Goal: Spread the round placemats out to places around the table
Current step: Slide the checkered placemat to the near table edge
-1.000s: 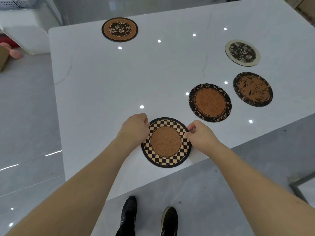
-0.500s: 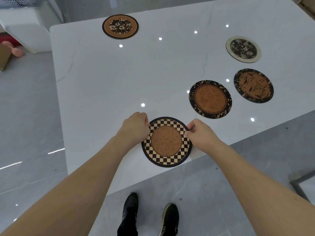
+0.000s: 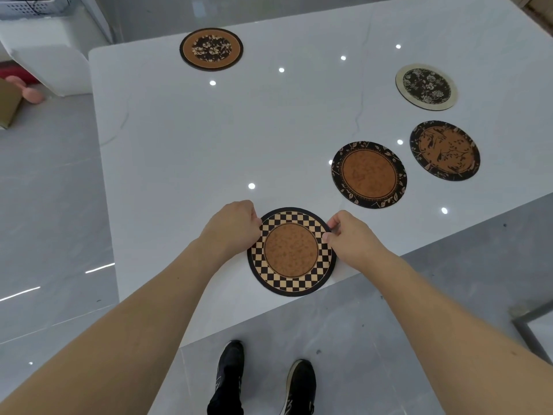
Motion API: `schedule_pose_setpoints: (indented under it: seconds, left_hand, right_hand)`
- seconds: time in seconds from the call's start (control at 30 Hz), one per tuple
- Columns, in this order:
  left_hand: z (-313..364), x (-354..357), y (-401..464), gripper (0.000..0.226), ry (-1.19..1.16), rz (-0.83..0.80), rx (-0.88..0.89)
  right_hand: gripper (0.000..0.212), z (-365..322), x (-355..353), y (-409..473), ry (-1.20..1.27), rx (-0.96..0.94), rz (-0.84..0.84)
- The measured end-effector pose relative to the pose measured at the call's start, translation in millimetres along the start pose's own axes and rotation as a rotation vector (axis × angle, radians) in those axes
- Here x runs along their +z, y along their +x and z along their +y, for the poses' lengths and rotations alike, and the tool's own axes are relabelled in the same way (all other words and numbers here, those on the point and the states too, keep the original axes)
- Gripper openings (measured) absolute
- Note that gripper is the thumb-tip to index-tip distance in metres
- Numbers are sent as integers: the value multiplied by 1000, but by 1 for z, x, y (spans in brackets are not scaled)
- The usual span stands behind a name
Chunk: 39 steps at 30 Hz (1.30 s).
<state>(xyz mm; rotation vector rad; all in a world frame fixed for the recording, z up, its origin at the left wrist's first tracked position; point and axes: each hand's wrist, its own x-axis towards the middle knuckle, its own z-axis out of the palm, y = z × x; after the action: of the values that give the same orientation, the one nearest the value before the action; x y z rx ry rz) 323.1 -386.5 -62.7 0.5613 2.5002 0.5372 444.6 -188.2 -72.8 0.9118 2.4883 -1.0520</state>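
Observation:
A round checkered placemat [image 3: 291,252] with a brown centre lies at the near edge of the white table [image 3: 209,145]. My left hand [image 3: 232,227] grips its left rim and my right hand [image 3: 348,235] pinches its right rim. To the right lie a leaf-bordered brown mat [image 3: 369,174] and a branch-patterned mat [image 3: 445,150]. Farther back right sits a cream-rimmed floral mat [image 3: 426,86]. A brown mat with a dark flower centre [image 3: 211,49] rests at the far left edge.
The table's near edge runs diagonally just below the checkered mat. My shoes [image 3: 263,381] stand on the grey floor beneath. A white cabinet [image 3: 45,55] stands off the far left corner, and a metal frame [image 3: 532,322] is at the right.
Both hands stay on the checkered mat's rim; the mat has barely shifted. The view tilted slightly, so the far mats sit a little lower in frame.

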Motion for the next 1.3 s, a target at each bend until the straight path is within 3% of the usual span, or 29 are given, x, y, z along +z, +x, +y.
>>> schedule_pose_setpoints:
  seconds: [0.77,0.9,0.97,1.1,1.3]
  left_hand:
    - [-9,6,6,15,-5,14,24]
    - [-3,3,3,4,-145,44,-85]
    - [5,-4,0,13,-260,114,-168]
    - [45,-20,-3,34,-230,170,-119]
    - [123,-23,4,38,-100,217,52]
  right_hand:
    - [13,-7,1,-9,-15,25,23]
    - [23,-10,-3,-16,1,30,20]
    - [36,-9,-14,-23,40,58,39]
    - [57,9,-63,-42,39,93,103]
    - [57,42,-132,-48,139,120,155]
